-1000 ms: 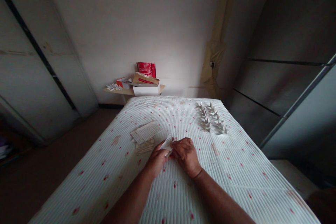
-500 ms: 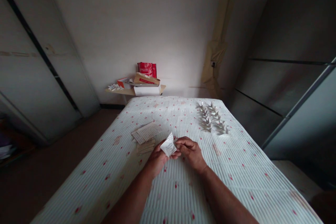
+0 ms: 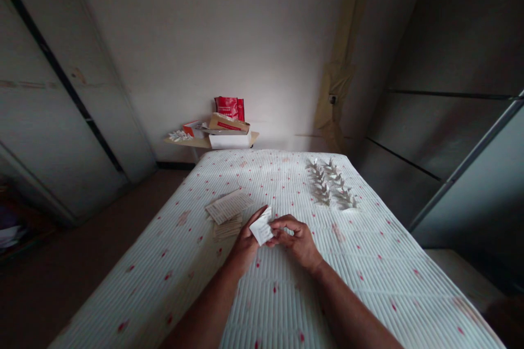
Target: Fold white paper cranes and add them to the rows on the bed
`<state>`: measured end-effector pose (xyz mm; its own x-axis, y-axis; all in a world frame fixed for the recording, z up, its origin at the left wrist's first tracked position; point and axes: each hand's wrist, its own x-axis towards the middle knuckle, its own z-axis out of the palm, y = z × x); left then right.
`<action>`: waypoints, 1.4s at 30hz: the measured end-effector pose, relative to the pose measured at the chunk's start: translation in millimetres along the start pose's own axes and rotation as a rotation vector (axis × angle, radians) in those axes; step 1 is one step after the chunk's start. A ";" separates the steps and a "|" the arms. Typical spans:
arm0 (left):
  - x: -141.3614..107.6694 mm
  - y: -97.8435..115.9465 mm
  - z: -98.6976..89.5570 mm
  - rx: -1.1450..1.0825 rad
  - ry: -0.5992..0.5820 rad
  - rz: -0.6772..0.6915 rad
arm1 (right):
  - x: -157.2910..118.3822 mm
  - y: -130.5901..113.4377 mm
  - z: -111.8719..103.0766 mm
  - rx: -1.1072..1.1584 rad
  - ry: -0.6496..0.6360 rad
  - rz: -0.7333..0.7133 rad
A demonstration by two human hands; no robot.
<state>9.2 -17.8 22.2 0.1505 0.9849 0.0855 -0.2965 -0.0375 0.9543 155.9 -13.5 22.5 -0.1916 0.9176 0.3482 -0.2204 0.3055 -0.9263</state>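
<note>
A small folded piece of printed paper (image 3: 261, 227) is held above the middle of the bed. My left hand (image 3: 245, 242) grips it from the left, with fingers behind it. My right hand (image 3: 295, 240) pinches its right edge between thumb and fingers. Just beyond my left hand, loose printed sheets (image 3: 230, 205) lie over a stack of smaller paper pieces (image 3: 227, 228). Several folded paper cranes (image 3: 321, 182) stand in two rows towards the far right of the bed.
The bed (image 3: 270, 305) has a white ribbed cover with red spots. Behind it, a small shelf (image 3: 192, 142) bears a white box (image 3: 230, 140), a red bag (image 3: 229, 107) and white folded papers (image 3: 179, 135). Cabinets stand at both sides.
The folded paper has turned slightly in my hands. My left fingers have risen behind its upper edge, and my right fingers have shifted a little left along its right side.
</note>
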 end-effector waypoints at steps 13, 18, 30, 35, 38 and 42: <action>0.0 3.8 0.0 0.291 0.186 0.231 | 1.9 2.7 -0.8 -0.129 -0.024 0.014; 0.4 6.0 -4.9 0.446 0.139 0.345 | 2.7 2.1 -1.5 -0.094 -0.003 0.031; 1.9 9.2 -5.1 0.247 0.122 0.049 | 3.5 3.4 -6.3 -0.005 -0.018 0.117; 2.8 6.1 -5.2 0.192 0.100 -0.053 | 3.6 5.4 -8.4 0.026 -0.008 0.135; 3.6 3.2 -4.1 0.199 0.139 0.002 | 4.0 5.4 -8.2 0.063 -0.030 0.131; 4.4 -0.1 -5.1 0.252 0.164 0.060 | 4.3 4.3 -9.7 0.048 -0.058 0.106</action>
<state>5.0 -12.6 21.1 -0.0203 0.9931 0.1158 -0.0541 -0.1167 0.9917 163.4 -5.7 18.6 -0.2707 0.9274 0.2581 -0.2412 0.1942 -0.9509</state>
